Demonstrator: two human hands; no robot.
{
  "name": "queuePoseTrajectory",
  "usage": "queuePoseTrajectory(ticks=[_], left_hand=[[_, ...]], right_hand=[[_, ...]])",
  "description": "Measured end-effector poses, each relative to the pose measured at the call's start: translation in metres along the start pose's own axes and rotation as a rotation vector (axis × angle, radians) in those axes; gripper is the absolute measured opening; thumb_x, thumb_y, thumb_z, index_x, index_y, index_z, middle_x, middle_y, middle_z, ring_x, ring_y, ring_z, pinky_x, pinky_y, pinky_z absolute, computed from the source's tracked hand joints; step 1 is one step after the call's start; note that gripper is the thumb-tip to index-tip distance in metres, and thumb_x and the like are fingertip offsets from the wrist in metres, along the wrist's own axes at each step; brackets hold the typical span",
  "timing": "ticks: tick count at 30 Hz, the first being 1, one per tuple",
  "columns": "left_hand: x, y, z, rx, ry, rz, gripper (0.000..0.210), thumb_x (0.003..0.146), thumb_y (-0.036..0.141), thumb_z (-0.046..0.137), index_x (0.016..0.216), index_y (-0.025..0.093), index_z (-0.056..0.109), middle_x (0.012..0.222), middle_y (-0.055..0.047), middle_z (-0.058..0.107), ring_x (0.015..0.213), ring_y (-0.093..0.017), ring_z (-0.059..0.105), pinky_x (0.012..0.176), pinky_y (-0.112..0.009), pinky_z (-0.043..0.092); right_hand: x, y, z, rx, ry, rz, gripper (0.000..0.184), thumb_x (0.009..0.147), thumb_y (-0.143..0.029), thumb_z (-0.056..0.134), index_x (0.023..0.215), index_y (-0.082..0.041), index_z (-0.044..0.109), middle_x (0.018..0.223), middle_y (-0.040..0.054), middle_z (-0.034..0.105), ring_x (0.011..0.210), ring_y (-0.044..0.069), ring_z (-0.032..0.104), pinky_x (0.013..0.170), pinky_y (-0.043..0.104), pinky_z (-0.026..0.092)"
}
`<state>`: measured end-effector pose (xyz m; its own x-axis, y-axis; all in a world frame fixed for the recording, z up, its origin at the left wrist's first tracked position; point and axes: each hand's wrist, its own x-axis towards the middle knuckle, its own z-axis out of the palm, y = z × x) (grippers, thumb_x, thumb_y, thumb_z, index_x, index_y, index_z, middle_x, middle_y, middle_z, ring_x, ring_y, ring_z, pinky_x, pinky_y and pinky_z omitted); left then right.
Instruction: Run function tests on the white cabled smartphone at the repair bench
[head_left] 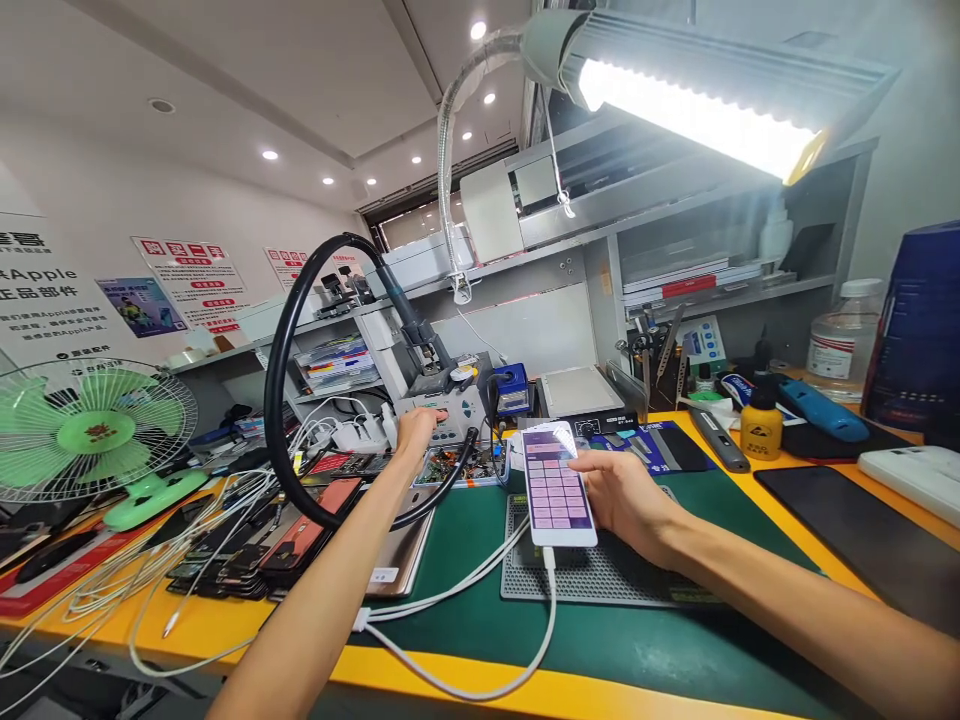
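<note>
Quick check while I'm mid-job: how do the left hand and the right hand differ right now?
The left hand is at the front of the gray machine; the right hand holds the white phone.
The left hand is farther off and looks smaller; the right hand is nearer and looks larger.
Shared: both are bare, with uncovered forearms.

White phone (561, 495) in my right grip (626, 500), screen toward me and lit with a grid of pinkish tiles, top leaning slightly left, plugged in at its lower edge. Grey boxy unit (459, 428) just beyond my left grip (420, 432), dark-buttoned front facing me.
</note>
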<state>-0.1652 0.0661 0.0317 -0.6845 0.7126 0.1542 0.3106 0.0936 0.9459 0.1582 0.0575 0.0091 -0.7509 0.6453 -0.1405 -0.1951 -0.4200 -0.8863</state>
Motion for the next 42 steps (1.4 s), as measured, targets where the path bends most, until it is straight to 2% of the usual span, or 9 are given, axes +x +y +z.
queuePoseTrajectory(ticks=[21,26,28,30,32,34,36,37,42], left_hand=[[-0.004,0.011,-0.002,-0.030,-0.005,-0.011,0.041,0.097,0.039,0.066,0.132,0.017,0.062,0.134,-0.011,0.062,0.112,-0.025,0.065,0.092,-0.045,0.057],[-0.025,0.023,-0.005,-0.079,0.066,0.037,0.037,0.098,0.039,0.065,0.128,0.017,0.063,0.128,-0.010,0.064,0.109,-0.024,0.065,0.092,-0.044,0.057],[-0.045,0.029,-0.002,-0.124,0.079,0.057,0.024,0.093,0.031,0.065,0.110,0.015,0.069,0.113,-0.007,0.069,0.100,-0.021,0.065,0.084,-0.035,0.055],[-0.072,0.036,0.003,-0.182,-0.025,0.055,0.020,0.081,0.024,0.063,0.097,0.015,0.069,0.092,-0.005,0.070,0.086,-0.019,0.064,0.072,-0.029,0.052],[-0.101,0.041,0.010,-0.235,-0.253,0.007,0.028,0.073,0.026,0.064,0.096,0.013,0.070,0.086,-0.008,0.070,0.075,-0.020,0.063,0.063,-0.030,0.050],[-0.125,0.043,0.018,-0.279,-0.502,-0.085,0.041,0.069,0.028,0.064,0.106,0.011,0.070,0.096,-0.013,0.073,0.076,-0.024,0.066,0.060,-0.035,0.052],[-0.140,0.040,0.028,-0.389,-0.818,-0.246,0.048,0.071,0.025,0.062,0.118,0.015,0.066,0.107,-0.013,0.072,0.082,-0.024,0.066,0.065,-0.038,0.055],[-0.144,0.038,0.033,-0.435,-0.918,-0.304,0.049,0.072,0.023,0.061,0.120,0.016,0.065,0.108,-0.012,0.072,0.082,-0.024,0.066,0.069,-0.040,0.055],[-0.141,0.027,0.051,-0.647,-1.095,-0.489,0.050,0.063,0.019,0.061,0.112,0.014,0.066,0.102,-0.014,0.072,0.087,-0.028,0.067,0.077,-0.045,0.055]], right_hand=[[0.001,0.000,-0.001,-0.028,-0.011,-0.009,0.042,0.089,-0.038,0.049,0.118,-0.013,0.067,0.091,0.0099,0.077,0.072,0.022,0.067,0.069,0.033,0.048],[0.002,0.000,-0.001,-0.023,-0.018,-0.016,0.042,0.089,-0.037,0.048,0.116,-0.013,0.068,0.090,0.0108,0.077,0.072,0.022,0.067,0.068,0.033,0.048],[0.002,0.000,-0.001,-0.017,-0.024,-0.026,0.041,0.089,-0.037,0.048,0.115,-0.013,0.068,0.091,0.0112,0.077,0.072,0.022,0.066,0.066,0.033,0.047],[0.002,-0.002,0.000,-0.009,-0.030,-0.042,0.041,0.088,-0.036,0.048,0.114,-0.013,0.068,0.093,0.0114,0.076,0.073,0.022,0.065,0.066,0.032,0.047],[0.001,-0.003,0.001,-0.003,-0.033,-0.064,0.040,0.086,-0.036,0.050,0.114,-0.014,0.068,0.095,0.0111,0.076,0.074,0.021,0.064,0.068,0.032,0.048],[0.001,-0.004,0.002,0.005,-0.021,-0.090,0.041,0.085,-0.036,0.051,0.116,-0.015,0.067,0.097,0.0103,0.076,0.074,0.020,0.063,0.070,0.033,0.049],[0.001,-0.004,0.002,0.004,-0.012,-0.128,0.042,0.083,-0.036,0.052,0.117,-0.017,0.066,0.097,0.0092,0.076,0.073,0.020,0.062,0.071,0.034,0.049],[0.002,-0.004,0.002,0.001,-0.015,-0.150,0.042,0.082,-0.035,0.053,0.117,-0.017,0.067,0.096,0.0086,0.075,0.072,0.020,0.061,0.071,0.034,0.048],[0.007,-0.001,-0.004,-0.025,-0.006,-0.205,0.034,0.075,-0.032,0.056,0.104,-0.018,0.067,0.085,0.0040,0.071,0.068,0.017,0.055,0.076,0.034,0.046]])
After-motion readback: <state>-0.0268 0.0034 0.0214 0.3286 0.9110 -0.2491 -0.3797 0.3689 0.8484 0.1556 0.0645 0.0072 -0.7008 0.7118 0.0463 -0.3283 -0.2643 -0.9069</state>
